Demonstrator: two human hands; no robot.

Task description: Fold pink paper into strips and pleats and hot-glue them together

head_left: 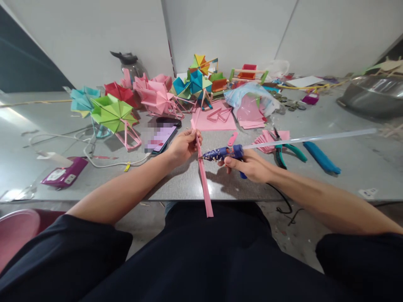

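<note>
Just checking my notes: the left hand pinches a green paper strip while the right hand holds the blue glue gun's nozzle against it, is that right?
Not quite. The head view shows the paper strip is pink, not green. The rest holds: the left hand pinches the strip near its top, and the right hand holds the blue glue gun with its nozzle against the strip.

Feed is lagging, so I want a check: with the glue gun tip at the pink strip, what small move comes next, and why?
Probably squeeze the trigger and draw the glue gun down the pink paper strip. Its nozzle sits against the strip's edge just below the left hand pinching the strip's upper part, and the right hand already grips the gun.
</note>
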